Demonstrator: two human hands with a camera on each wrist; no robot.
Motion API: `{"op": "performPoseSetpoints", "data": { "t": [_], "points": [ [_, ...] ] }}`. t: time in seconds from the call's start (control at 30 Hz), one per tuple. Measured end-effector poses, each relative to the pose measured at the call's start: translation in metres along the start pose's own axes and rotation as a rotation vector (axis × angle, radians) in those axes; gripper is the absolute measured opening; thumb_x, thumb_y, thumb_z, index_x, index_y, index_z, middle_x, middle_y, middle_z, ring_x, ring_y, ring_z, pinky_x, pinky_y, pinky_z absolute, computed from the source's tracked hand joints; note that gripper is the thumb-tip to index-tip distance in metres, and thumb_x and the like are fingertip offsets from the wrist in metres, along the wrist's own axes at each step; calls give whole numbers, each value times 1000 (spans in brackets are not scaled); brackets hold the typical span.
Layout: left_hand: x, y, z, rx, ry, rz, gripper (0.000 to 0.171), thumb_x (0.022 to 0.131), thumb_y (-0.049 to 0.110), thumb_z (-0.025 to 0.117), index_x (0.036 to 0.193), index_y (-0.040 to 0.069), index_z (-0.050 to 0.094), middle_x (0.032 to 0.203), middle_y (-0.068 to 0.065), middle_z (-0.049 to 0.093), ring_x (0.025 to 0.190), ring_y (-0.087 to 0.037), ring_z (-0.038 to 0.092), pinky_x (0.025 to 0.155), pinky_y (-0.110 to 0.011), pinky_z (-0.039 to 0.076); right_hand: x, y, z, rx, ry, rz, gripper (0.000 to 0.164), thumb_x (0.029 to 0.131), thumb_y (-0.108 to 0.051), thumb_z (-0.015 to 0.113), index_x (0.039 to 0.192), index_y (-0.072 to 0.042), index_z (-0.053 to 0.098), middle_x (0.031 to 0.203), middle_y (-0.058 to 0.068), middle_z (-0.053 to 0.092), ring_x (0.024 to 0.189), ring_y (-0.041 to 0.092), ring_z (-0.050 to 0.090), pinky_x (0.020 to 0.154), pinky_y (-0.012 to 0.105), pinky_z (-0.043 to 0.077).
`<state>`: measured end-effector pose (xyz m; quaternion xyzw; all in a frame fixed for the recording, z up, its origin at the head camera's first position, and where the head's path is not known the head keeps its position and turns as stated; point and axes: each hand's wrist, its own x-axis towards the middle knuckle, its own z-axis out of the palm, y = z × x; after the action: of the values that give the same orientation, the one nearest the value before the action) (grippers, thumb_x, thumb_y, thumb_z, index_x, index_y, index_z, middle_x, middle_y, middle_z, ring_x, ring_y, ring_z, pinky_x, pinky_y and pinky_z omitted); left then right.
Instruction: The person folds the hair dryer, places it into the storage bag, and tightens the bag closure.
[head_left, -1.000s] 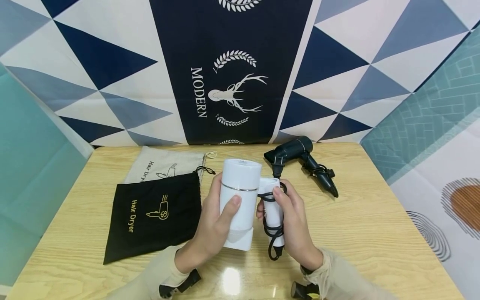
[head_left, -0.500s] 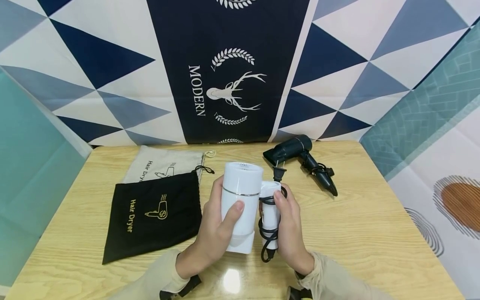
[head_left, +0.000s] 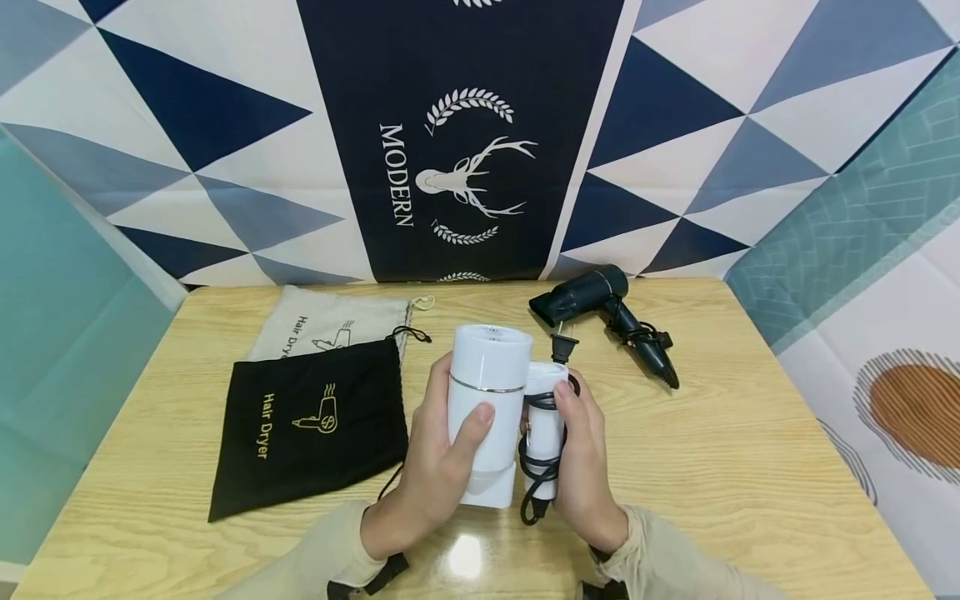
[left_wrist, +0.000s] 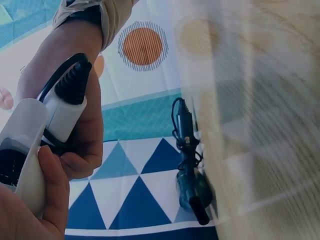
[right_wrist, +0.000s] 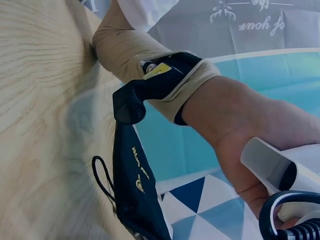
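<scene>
Swung inward since a second ago, the handle (head_left: 551,432) of the white hair dryer (head_left: 491,450) now lies nearly alongside its barrel (head_left: 487,358). The left hand (head_left: 431,467) grips the barrel, the right hand (head_left: 588,467) the handle, wound with black cord (head_left: 540,468) — all above the tabletop (head_left: 697,475). Folding seems in hand; next probably calls for steady pressure — cord loops kept from the gap.

Beige sleeves (head_left: 318,546), 2 black wrist mounts (right_wrist: 129,106), 1 yellow patch (right_wrist: 157,70)
</scene>
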<state>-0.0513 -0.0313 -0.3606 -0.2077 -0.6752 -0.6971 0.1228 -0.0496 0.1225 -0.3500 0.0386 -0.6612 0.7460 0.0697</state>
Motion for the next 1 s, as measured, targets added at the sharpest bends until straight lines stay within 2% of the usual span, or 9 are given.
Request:
{"op": "performPoseSetpoints", "data": {
  "t": [0.17,0.4,0.57,0.7,0.87,1.0],
  "points": [
    [2,-1,0,-55,-13,-21,48,100,18,50,146,16,34,110,-11,62,80,-23,66,61,-39,58,7,-5,-3,-18,-71,-11,26,107,-26,38,115,-7,53,81,18,54,65,19,55,58,29,50],
    [6,4,-6,-38,-41,-38,46,101,21,49,145,14,34,111,-11,60,81,-24,64,62,-39,57,13,-8,-9,98,-224,-29,12,103,-9,42,113,-3,46,79,14,54,65,19,53,60,28,49],
    [5,4,-2,-125,-51,-16,47,102,19,48,145,12,32,105,-15,62,78,-25,67,60,-40,57,11,-10,-10,67,-218,-44,16,97,-5,41,111,-4,46,76,14,53,63,19,53,57,29,48],
    [2,1,3,-195,-42,19,47,102,19,46,145,8,30,99,-19,63,77,-28,68,61,-42,58,9,-9,-8,61,-189,-59,20,93,-2,42,112,-4,48,83,16,54,65,21,55,59,30,50],
    [0,1,2,-120,-27,40,49,100,22,49,145,11,32,108,-16,62,83,-25,68,64,-40,58,5,-9,-7,105,-175,-68,30,87,2,40,114,-7,49,91,8,56,73,16,57,65,28,52],
    [5,6,-5,-38,-58,58,51,100,25,51,146,13,33,112,-14,62,85,-24,67,65,-39,58,9,-12,-10,134,-257,-55,39,83,2,40,119,-10,50,97,5,56,80,16,56,71,29,51]
  ]
}}
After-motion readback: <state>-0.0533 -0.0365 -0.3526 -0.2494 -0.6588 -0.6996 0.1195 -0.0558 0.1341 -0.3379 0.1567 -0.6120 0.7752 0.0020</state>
